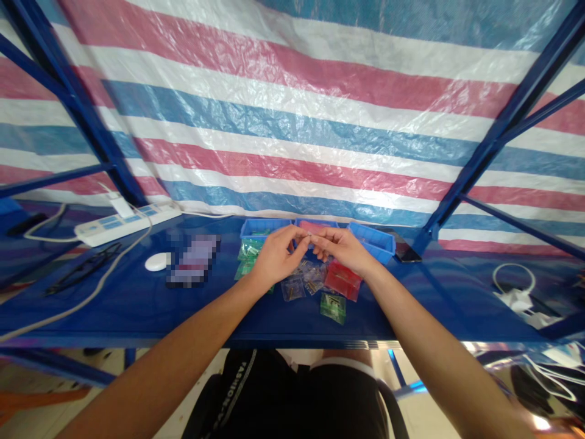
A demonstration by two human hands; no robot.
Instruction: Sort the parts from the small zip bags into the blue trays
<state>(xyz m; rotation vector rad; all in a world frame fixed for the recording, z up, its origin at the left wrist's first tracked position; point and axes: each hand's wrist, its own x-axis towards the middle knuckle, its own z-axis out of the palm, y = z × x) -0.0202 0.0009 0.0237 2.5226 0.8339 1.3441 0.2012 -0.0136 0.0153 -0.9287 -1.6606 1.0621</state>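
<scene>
My left hand (284,251) and my right hand (340,245) meet above the bench, fingertips pinched together. Whatever small thing sits between them is too tiny to name. Below lie clear plastic bags (293,288) with small parts inside. A red bag (342,280) rests under my right hand, and a green bag (333,308) lies nearer the front edge. More green bags (247,259) spread out left of my left hand. Behind the hands stand a left blue bin (258,228), a middle blue bin (329,224) with something red in it, and a right blue bin (375,244).
On the left are a power strip (128,224), glasses (82,268), a white oval case (158,262) and a blurred-out phone-like item (194,261). A dark phone (404,249) lies beside the right bin. A white cable coil (514,286) is far right. Blue frame posts flank the bench.
</scene>
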